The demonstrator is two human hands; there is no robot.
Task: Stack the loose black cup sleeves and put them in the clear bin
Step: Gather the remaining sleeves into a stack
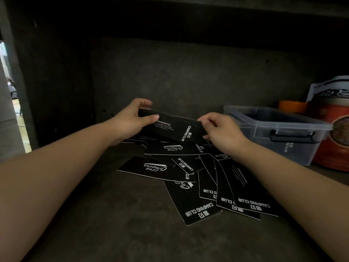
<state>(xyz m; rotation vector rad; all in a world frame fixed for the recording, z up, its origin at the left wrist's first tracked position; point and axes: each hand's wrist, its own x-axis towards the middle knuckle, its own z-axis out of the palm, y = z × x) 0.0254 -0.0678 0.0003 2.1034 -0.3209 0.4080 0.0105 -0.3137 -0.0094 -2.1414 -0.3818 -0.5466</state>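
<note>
item: held stack of sleeves [175, 129], pinched at its ends by left hand [132, 121] and right hand [219, 129]. loose sleeves [188, 178] below the grip; clear bin [273, 129] right of it. advice: square edges before adding more.

You hold a short stack of flat black cup sleeves [175, 129] at frame centre, white "CAMPING CLUB" print showing. Below it, loose sleeves [200, 182] lie scattered and overlapping. The clear bin [279, 129] sits open at right.
</note>
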